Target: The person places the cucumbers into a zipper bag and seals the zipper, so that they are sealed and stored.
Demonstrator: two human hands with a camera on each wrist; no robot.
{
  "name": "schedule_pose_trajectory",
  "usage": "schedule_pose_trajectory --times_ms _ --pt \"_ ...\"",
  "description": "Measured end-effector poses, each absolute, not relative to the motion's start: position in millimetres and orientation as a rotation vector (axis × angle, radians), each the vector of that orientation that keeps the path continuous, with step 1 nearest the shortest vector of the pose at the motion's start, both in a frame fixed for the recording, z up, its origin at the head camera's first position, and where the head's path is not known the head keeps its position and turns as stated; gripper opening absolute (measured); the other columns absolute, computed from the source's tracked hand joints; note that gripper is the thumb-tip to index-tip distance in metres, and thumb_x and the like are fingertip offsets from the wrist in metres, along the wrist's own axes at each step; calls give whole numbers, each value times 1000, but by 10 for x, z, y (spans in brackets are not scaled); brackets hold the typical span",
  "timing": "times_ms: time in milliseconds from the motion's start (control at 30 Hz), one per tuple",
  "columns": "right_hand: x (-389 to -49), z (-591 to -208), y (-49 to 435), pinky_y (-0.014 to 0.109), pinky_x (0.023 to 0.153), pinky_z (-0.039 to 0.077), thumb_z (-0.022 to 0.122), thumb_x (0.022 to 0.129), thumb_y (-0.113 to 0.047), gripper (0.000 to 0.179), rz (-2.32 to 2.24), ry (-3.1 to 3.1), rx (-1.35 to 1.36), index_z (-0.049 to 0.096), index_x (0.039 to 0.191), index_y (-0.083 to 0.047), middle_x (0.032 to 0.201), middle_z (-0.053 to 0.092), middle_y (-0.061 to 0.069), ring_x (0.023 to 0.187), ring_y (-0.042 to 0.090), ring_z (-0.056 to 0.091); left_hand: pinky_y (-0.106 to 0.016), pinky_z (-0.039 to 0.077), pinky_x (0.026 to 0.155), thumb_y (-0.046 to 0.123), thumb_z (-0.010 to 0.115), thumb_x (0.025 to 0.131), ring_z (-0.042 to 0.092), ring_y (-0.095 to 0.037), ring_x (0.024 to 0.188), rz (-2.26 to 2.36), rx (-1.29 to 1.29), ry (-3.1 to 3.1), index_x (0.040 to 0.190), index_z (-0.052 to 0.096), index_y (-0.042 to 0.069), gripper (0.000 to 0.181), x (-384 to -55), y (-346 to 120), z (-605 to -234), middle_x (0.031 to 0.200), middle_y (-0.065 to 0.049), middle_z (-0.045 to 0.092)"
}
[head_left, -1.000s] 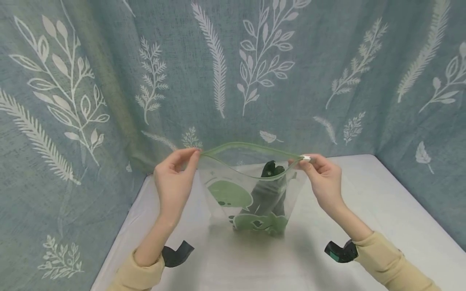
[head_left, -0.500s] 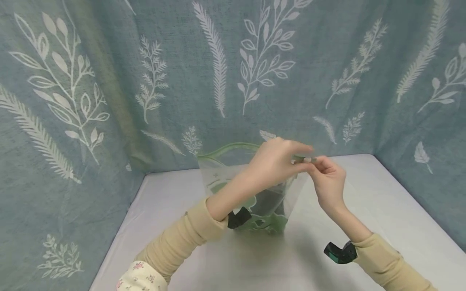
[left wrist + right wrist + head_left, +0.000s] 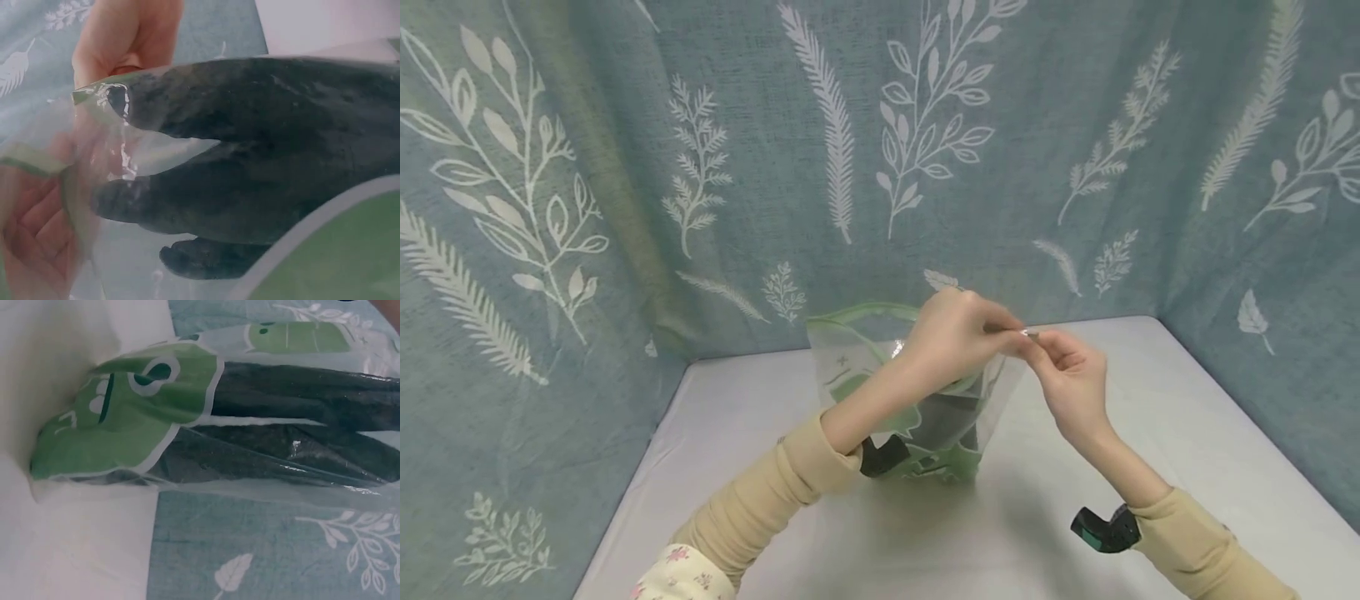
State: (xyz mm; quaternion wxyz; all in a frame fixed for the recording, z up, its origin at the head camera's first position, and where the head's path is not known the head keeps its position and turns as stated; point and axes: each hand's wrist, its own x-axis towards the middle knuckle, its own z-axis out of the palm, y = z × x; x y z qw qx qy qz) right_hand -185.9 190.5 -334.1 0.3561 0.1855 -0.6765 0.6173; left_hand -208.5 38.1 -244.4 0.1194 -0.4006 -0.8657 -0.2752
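A clear zip bag (image 3: 848, 360) with green cartoon prints stands on the white table. Inside it is a dark glove (image 3: 953, 417), whose fingers show through the plastic in the left wrist view (image 3: 250, 187). My left hand (image 3: 998, 328) reaches across the bag's mouth and pinches the green zip edge at its right end. Right beside it, my right hand (image 3: 1028, 340) pinches the small white slider (image 3: 1032, 332). The two hands almost touch. In the right wrist view, the bag's green-printed bottom (image 3: 125, 412) rests on the table with the glove (image 3: 300, 425) above it.
The white table (image 3: 1150, 417) is enclosed at the back and both sides by a blue-grey curtain (image 3: 700, 167) with white leaf prints. Both forearms wear beige sleeves with a dark wrist-mounted device.
My left hand has left the bag's left end and crossed over to the right end, next to the slider. The right hand has stayed on the slider. The bag's mouth has narrowed.
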Motion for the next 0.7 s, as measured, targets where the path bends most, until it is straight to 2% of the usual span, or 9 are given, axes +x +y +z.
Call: schedule_pose_trajectory --times_ms 67,133,233,333,433,533,700 --pt "-1852 -3337 1886 12 70 52 61 86 8 13 1598 -1745 489 68 79 1 74 71 -19 59 -5 60 -13 49 60 26 68 87 68 -7 70 -837 -1165 -2493 94 77 14 17 -2068 348 -2466 88 2 76" --pt "-1853 -3332 1867 12 71 53 61 86 8 16 1619 -1739 495 70 80 -4 76 71 -19 63 -5 62 -11 44 55 25 68 87 67 -7 66 -859 -1157 -2458 93 77 13 16 -2059 316 -2486 86 1 76" --pt "-1868 -3325 1850 15 78 55 60 88 5 16 1671 -1725 517 71 84 -6 80 72 -17 78 0 69 -11 41 50 22 68 88 65 -7 61 -860 -1137 -2443 92 77 12 15 -2064 242 -2500 85 -1 76" --pt "-1882 -3327 1863 17 83 55 59 89 4 15 1740 -1689 514 71 84 -4 80 73 -14 79 2 70 -11 42 50 23 69 87 64 -7 58 -832 -1122 -2447 92 77 12 15 -2099 102 -2500 82 -1 76" --pt "-1880 -3344 1899 18 85 54 58 90 3 17 1808 -1650 491 72 83 -6 79 74 -11 78 3 70 -13 38 47 22 70 85 61 -6 52 -799 -1087 -2461 91 78 12 14 -2139 -123 -2482 80 -2 76" --pt "-1868 -3361 1932 19 86 54 58 90 3 18 1848 -1615 510 71 82 -6 80 74 -8 78 5 70 -16 38 47 23 71 85 62 -6 53 -772 -1039 -2500 90 78 12 14 -2160 -386 -2437 80 -2 76" --pt "-1850 -3383 1963 20 87 54 57 90 4 18 1876 -1574 577 70 82 -3 82 75 -5 79 7 71 -24 52 58 21 72 84 70 -12 67 -760 -970 -2566 92 77 10 15 -2179 -798 -2360 83 -3 76"
